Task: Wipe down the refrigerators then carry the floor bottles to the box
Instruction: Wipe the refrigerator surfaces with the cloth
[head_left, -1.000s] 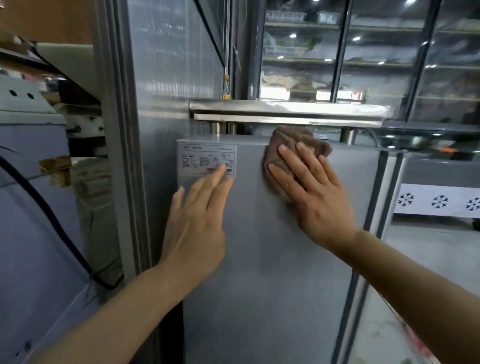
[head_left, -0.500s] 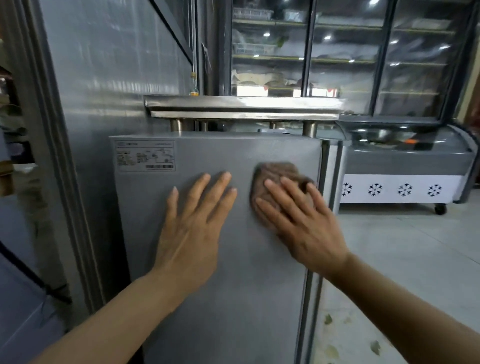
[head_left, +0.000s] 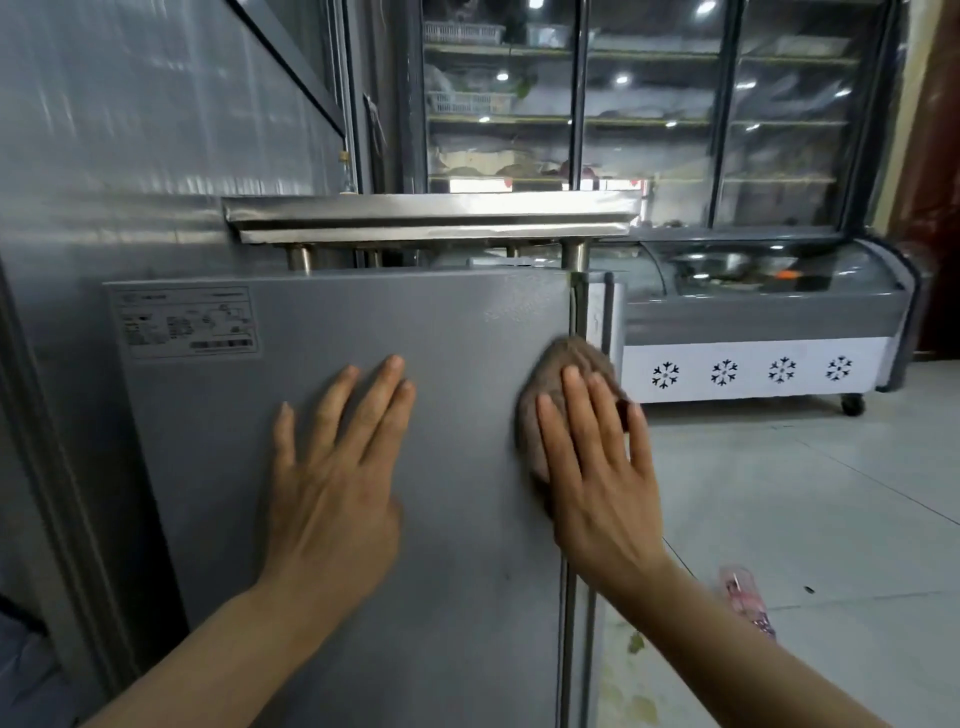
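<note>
A low grey refrigerator (head_left: 447, 332) fills the middle of the view, its side panel facing me with a white label (head_left: 187, 322) at its upper left. My right hand (head_left: 597, 467) presses a brown cloth (head_left: 563, 364) flat against the panel near its right edge, fingers straight. My left hand (head_left: 337, 478) rests flat on the panel to the left of the cloth, fingers spread. A pink object (head_left: 748, 603) lies on the floor at the lower right; I cannot tell whether it is a bottle. No box is in view.
A tall steel refrigerator (head_left: 130, 130) stands at the left. A steel shelf (head_left: 431, 215) sits above the low unit. A glass-topped freezer (head_left: 753, 322) with snowflake marks and glass-door coolers (head_left: 649, 104) stand behind. Tiled floor (head_left: 831, 493) opens to the right.
My right hand has slid the cloth down and toward the panel's right edge. My left hand has moved lower, off the label. The view has shifted right and back.
</note>
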